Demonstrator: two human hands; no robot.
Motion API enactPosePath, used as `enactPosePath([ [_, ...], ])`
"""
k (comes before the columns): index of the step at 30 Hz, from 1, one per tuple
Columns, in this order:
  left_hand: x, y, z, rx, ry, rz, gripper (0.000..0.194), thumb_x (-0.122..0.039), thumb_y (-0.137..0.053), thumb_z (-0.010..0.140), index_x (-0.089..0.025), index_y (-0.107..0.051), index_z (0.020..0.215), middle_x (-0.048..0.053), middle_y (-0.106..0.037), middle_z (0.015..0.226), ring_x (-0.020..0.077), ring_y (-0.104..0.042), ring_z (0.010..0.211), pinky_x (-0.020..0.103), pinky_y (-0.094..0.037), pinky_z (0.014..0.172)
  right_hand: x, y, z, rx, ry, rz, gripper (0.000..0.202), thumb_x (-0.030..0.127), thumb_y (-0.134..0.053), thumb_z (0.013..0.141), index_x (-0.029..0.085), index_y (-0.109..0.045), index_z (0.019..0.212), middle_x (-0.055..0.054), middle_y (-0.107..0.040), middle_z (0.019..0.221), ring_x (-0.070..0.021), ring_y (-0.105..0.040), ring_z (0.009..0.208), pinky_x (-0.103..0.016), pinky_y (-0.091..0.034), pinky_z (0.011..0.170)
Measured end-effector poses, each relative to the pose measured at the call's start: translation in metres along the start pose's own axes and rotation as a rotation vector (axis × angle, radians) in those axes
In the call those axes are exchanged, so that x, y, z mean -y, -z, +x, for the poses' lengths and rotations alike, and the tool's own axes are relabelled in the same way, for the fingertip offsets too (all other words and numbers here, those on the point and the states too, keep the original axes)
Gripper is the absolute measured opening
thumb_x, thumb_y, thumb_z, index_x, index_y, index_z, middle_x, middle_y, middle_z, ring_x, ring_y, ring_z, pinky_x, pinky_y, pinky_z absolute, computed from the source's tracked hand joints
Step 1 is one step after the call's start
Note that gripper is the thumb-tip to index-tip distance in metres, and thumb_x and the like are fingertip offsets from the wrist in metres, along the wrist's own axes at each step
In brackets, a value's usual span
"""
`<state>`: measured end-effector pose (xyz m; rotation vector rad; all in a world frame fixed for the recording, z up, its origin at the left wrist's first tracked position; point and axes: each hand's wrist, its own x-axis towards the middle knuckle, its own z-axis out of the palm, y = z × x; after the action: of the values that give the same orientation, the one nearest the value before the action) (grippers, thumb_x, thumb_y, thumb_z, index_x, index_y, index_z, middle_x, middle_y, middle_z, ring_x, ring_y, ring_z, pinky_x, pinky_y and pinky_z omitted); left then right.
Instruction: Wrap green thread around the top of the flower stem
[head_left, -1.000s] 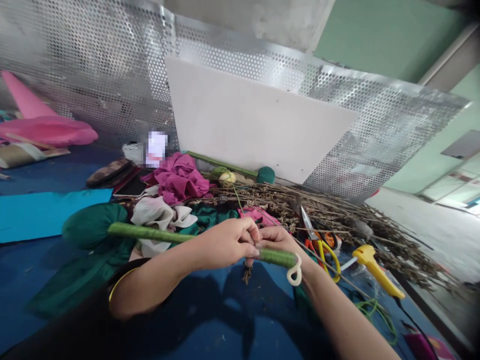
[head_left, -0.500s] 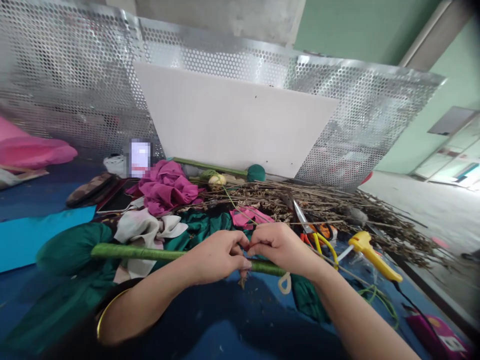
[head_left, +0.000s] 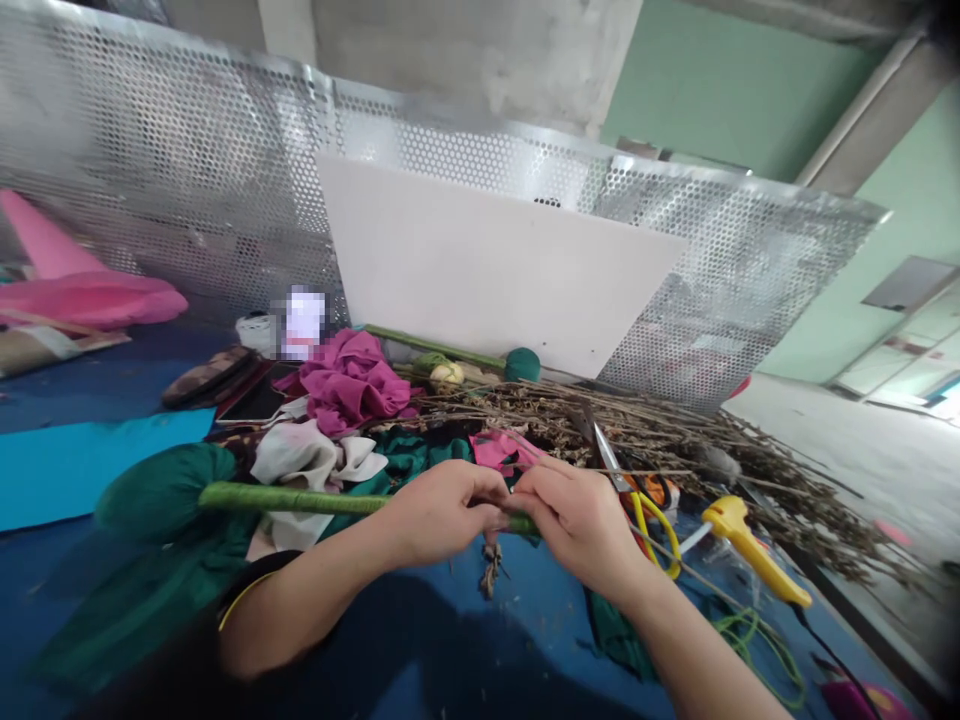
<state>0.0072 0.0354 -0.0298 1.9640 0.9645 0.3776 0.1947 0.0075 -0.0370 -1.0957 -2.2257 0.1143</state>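
A long green-wrapped stem [head_left: 292,499] lies crosswise in front of me, with a dark green cloth-covered ball [head_left: 169,490] on its left end. My left hand [head_left: 446,515] is closed round the stem, thumb and fingers bent. Right beside it, my right hand [head_left: 566,515] pinches its fingertips together over the stem; what is between them is hidden. Below my left fingertips hangs a small dried sprig [head_left: 491,572]; which fingers hold it, I cannot tell. Dark green cloth [head_left: 619,630] lies near my right forearm.
Scissors [head_left: 609,455], yellow-handled scissors [head_left: 660,535] and a yellow glue gun [head_left: 757,550] with a cord lie at right. Dried branches [head_left: 675,420] spread behind my hands. Purple cloth [head_left: 356,380], a pink cloth piece [head_left: 502,450] and a white board [head_left: 495,265] stand or lie beyond.
The view has shifted, so things sit a little further right and lower. My right fingers have moved from a raised, curled pinch to a flatter one against the left fingertips. More of the sprig shows.
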Motion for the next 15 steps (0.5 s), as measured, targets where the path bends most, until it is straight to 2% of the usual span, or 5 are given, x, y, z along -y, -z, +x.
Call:
enactPosePath([
  [5, -0.009, 0.003, -0.007, -0.094, -0.041, 0.025, 0.011, -0.022, -0.052, 0.079, -0.02, -0.062, 0.077, -0.002, -0.066, 0.07, 0.0161, -0.059, 0.069, 0.023, -0.038, 0.062, 0.01, 0.018, -0.003, 0.002, 0.071, -0.243, 0.029, 0.027, -0.044, 0.097, 0.018, -0.061, 0.075, 0.0, -0.056, 0.067, -0.0124, -0.053, 0.058, -0.024, -0.032, 0.054],
  [11, -0.014, -0.001, -0.007, -0.281, -0.039, 0.25, 0.011, -0.025, -0.054, 0.081, -0.023, -0.065, 0.084, -0.003, -0.066, 0.071, 0.0169, -0.059, 0.069, 0.025, -0.035, 0.06, 0.021, 0.024, -0.008, -0.067, 0.19, -0.719, 0.036, 0.025, -0.037, 0.099, 0.02, -0.057, 0.069, 0.0, -0.052, 0.06, -0.0159, -0.046, 0.05, -0.031, -0.023, 0.052],
  [15, -0.01, -0.004, -0.004, -0.372, -0.076, 0.333, 0.014, -0.027, -0.051, 0.086, -0.024, -0.064, 0.091, -0.001, -0.07, 0.082, 0.02, -0.063, 0.078, 0.028, -0.038, 0.066, 0.025, 0.024, -0.009, -0.073, 0.164, -0.812, 0.036, 0.024, -0.035, 0.098, 0.021, -0.056, 0.069, 0.0, -0.051, 0.057, -0.0162, -0.045, 0.047, -0.032, -0.021, 0.05],
])
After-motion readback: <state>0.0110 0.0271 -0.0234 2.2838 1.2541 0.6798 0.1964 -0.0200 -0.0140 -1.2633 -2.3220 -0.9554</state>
